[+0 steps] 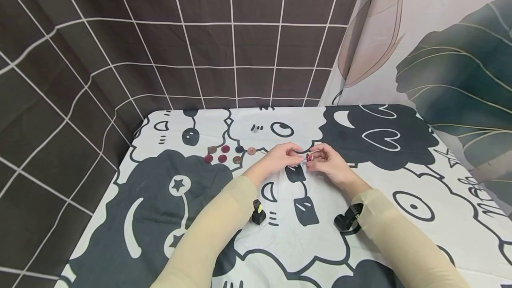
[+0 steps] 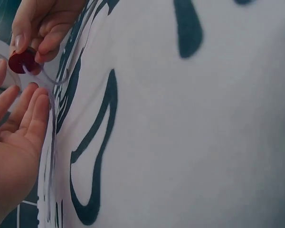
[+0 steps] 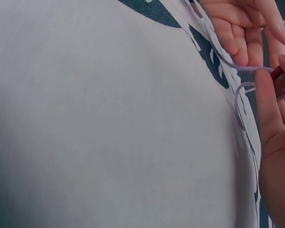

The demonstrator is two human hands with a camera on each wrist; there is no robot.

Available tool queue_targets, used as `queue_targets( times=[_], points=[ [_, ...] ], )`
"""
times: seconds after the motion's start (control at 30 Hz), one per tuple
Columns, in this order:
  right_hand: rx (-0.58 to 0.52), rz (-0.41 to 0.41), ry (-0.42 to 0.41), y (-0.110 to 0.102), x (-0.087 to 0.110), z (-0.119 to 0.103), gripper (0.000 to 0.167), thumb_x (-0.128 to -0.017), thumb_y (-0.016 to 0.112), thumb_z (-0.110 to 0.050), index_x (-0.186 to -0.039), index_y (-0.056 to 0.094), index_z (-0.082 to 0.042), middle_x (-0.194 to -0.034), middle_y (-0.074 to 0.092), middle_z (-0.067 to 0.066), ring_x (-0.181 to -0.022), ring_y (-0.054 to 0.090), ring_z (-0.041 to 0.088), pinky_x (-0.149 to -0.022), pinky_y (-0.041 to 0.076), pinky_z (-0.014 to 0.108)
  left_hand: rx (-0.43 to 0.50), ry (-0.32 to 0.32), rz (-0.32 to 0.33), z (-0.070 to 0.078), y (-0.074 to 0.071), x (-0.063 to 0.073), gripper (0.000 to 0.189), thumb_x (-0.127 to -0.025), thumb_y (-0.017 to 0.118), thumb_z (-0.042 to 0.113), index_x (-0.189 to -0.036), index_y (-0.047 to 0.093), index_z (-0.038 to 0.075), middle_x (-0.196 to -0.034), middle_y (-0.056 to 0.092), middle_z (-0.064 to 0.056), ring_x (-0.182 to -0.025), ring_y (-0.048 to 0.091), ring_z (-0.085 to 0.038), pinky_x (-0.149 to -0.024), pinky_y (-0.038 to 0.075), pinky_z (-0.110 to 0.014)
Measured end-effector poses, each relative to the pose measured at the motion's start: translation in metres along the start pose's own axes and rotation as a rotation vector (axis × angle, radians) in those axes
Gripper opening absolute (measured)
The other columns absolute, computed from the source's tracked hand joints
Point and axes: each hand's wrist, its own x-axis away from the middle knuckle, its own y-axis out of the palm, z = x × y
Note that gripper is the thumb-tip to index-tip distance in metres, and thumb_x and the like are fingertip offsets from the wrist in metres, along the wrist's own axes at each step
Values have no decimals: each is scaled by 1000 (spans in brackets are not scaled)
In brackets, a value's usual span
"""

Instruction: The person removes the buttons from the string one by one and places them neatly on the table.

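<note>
Between the thumb and fingers of my right hand [image 1: 330, 163], a round dark red button [image 2: 23, 61] is pinched. A thin pale purple cord [image 3: 247, 68] runs at the button, and part of it curls into a loop beside the right fingers. My left hand [image 2: 16, 142] faces it, palm up to its wrist camera, the fingers mostly straight. Its fingertips come right up to the cord and button, with a gap between thumb and index finger. In the head view both hands meet above the middle of the patterned cloth [image 1: 288, 252]; the button is partly hidden by fingers.
Left of the hands lie several loose round buttons: red ones [image 1: 222, 158], a dark one [image 1: 239, 149], brown ones [image 1: 237, 160] and a tan one [image 1: 251, 150]. A dark grid-patterned curtain [image 1: 208, 43] hangs behind the table, beside a leaf-print curtain [image 1: 460, 70] on the right.
</note>
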Motion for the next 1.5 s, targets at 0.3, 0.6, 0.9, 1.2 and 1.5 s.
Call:
queue_targets(
  times=[0.3, 0.6, 0.9, 1.2, 1.5],
  points=[
    [-23, -23, -8, 3, -2, 1, 32, -79, 57, 15, -106, 43, 7, -95, 55, 9, -81, 65, 12, -72, 54, 27, 79, -27, -14, -2, 9, -2, 35, -89, 65, 19, -122, 58, 7, -95, 65, -7, -90, 64, -28, -78, 53, -32],
    [-1, -17, 8, 5, -1, 0, 33, -79, 56, 15, -109, 43, 10, -97, 54, 12, -81, 64, 12, -74, 54, 28, 63, 7, -7, -3, 10, -3, 27, -89, 64, 20, -113, 63, 7, -92, 66, -1, -84, 63, -17, -73, 51, -23],
    [12, -4, 15, 5, -1, 1, 33, -79, 57, 14, -109, 43, 12, -99, 54, 13, -84, 65, 12, -76, 53, 28, 77, -8, 5, -2, 12, -3, 25, -88, 66, 20, -110, 64, 9, -90, 66, 1, -84, 64, -17, -73, 52, -25],
    [57, 41, 16, 6, 0, -1, 37, -78, 64, 8, -110, 46, 13, -96, 56, 10, -82, 65, 11, -72, 52, 23, 116, -34, 25, 0, 13, -3, 22, -88, 66, 16, -108, 63, 7, -90, 66, 0, -81, 64, -15, -74, 53, -26],
    [93, 61, 31, 5, 1, -2, 42, -78, 69, 2, -111, 47, 13, -97, 57, 11, -84, 64, 11, -71, 51, 21, 165, -52, 19, 0, 14, -4, 21, -88, 66, 13, -106, 61, 4, -91, 66, -4, -81, 65, -19, -72, 53, -26]
  ],
)
